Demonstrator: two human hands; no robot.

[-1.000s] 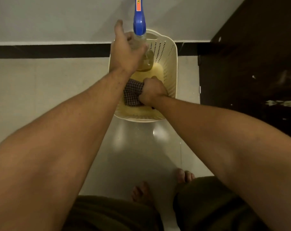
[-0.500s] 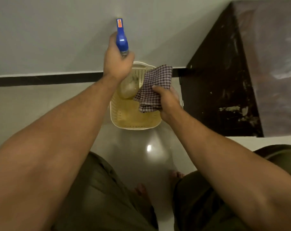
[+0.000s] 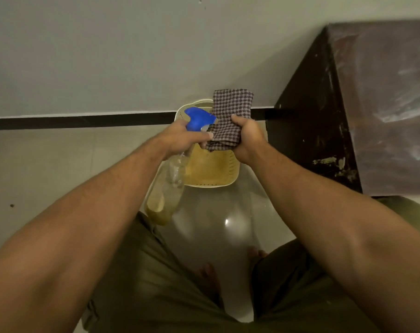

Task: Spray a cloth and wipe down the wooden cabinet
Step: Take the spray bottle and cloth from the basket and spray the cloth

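Note:
My left hand (image 3: 182, 138) grips the neck of a clear spray bottle (image 3: 166, 186) with a blue trigger head and yellowish liquid in its lower part. The blue nozzle points right, almost touching a folded dark checked cloth (image 3: 229, 116). My right hand (image 3: 248, 138) holds that cloth upright by its lower half. Both hands hover above a cream perforated basket (image 3: 213, 182) on the floor. The dark wooden cabinet (image 3: 377, 111) stands to the right, its top dusty and its side scuffed.
A grey wall with a black skirting strip (image 3: 84, 121) runs behind the basket. The floor (image 3: 218, 224) is glossy pale tile. My bare feet (image 3: 211, 277) and olive shorts fill the bottom of the view.
Both hands lifted the bottle and cloth out of the basket. The bottle turned from nozzle-up to nozzle pointing right at the cloth. The view rose, showing more of the cabinet top.

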